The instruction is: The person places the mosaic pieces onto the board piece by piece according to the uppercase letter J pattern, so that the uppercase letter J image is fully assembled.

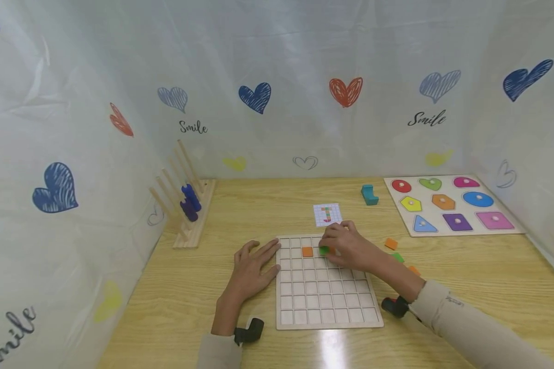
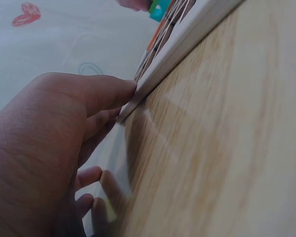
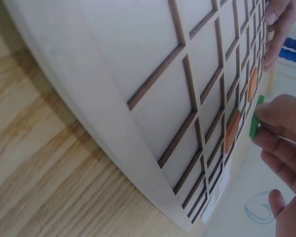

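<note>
A square wooden grid board (image 1: 323,319) lies on the table between the hands. An orange tile (image 1: 307,251) sits in one of its upper cells, and the right wrist view shows a second orange tile (image 3: 232,131) set in the grid. Between thumb and fingertips my right hand (image 1: 348,248) pinches a green square tile (image 3: 257,116), held on edge close over the upper cells. My left hand (image 1: 251,271) touches the board's left edge with its thumb and forefinger, fingers loosely spread. In the left wrist view, that thumb (image 2: 111,91) meets the wooden rim.
Behind the board lies a pattern card (image 1: 327,215). Loose tiles, including an orange one (image 1: 391,243) and a green one (image 1: 398,258), lie right of it. Further back are a teal block (image 1: 369,195) and a shape puzzle (image 1: 457,230). A peg stand (image 1: 195,237) stands at left.
</note>
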A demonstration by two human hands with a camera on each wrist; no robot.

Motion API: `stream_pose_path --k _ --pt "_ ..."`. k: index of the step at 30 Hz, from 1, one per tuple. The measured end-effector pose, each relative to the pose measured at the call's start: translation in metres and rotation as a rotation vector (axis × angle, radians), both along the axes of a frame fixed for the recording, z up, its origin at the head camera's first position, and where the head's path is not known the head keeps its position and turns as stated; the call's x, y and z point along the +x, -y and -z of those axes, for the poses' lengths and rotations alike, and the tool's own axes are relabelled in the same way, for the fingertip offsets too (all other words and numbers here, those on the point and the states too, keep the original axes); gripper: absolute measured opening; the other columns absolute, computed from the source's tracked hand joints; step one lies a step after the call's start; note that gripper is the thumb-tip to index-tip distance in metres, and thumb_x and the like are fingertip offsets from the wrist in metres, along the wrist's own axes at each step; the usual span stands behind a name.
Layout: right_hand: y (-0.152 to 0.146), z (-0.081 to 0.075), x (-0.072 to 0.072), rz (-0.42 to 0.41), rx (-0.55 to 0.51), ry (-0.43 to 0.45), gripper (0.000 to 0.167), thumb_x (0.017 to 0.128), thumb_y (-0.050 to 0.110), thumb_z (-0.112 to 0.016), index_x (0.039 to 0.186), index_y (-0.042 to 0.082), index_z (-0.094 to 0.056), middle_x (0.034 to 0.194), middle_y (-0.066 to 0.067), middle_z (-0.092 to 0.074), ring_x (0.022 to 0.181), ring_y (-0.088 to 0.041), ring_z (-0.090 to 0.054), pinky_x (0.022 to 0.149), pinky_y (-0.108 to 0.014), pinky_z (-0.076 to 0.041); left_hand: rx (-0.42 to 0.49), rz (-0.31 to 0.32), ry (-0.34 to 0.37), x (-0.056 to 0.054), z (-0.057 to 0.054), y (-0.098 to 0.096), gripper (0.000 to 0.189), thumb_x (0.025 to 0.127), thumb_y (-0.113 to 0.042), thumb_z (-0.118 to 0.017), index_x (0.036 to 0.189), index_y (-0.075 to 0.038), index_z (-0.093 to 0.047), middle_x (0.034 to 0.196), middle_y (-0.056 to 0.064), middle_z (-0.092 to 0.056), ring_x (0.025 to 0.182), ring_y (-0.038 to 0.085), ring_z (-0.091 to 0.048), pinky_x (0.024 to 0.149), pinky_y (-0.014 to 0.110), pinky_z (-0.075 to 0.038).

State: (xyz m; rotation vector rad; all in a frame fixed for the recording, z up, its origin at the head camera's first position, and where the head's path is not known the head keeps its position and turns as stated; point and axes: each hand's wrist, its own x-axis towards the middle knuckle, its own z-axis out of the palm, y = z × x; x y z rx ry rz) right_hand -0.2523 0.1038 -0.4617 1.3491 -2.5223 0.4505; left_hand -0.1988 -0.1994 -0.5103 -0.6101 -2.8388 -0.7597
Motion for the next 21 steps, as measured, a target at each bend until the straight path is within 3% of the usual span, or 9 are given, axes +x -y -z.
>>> stream_pose_path --k 4,21 --pt "0.003 0.001 -0.001 -0.002 0.007 0.017 0.018 0.081 0.011 -0.083 0.098 0.01 -0.076 0.095 0.001 -0.069 0.103 -0.024 -0.058 0.088 -0.053 -0.036 0.002 -0.004 0.015 0.0 0.0 0.0 0.054 0.098 -0.039 -0.059 0.149 -0.022 -0.052 0.155 -0.01 -0.043 0.138 0.034 -0.033 0.108 0.06 -0.019" --pt "0.009 0.014 -0.007 -0.008 0.028 -0.053 0.019 0.079 0.013 -0.085 0.096 0.014 -0.077 0.093 0.002 -0.071 0.098 -0.022 -0.059 0.083 -0.05 -0.037 0.002 -0.01 0.038 -0.001 -0.001 -0.001 0.053 0.098 -0.038 -0.058 0.149 -0.024 -0.051 0.155 -0.011 -0.043 0.138 0.033 -0.033 0.108 0.057 -0.018"
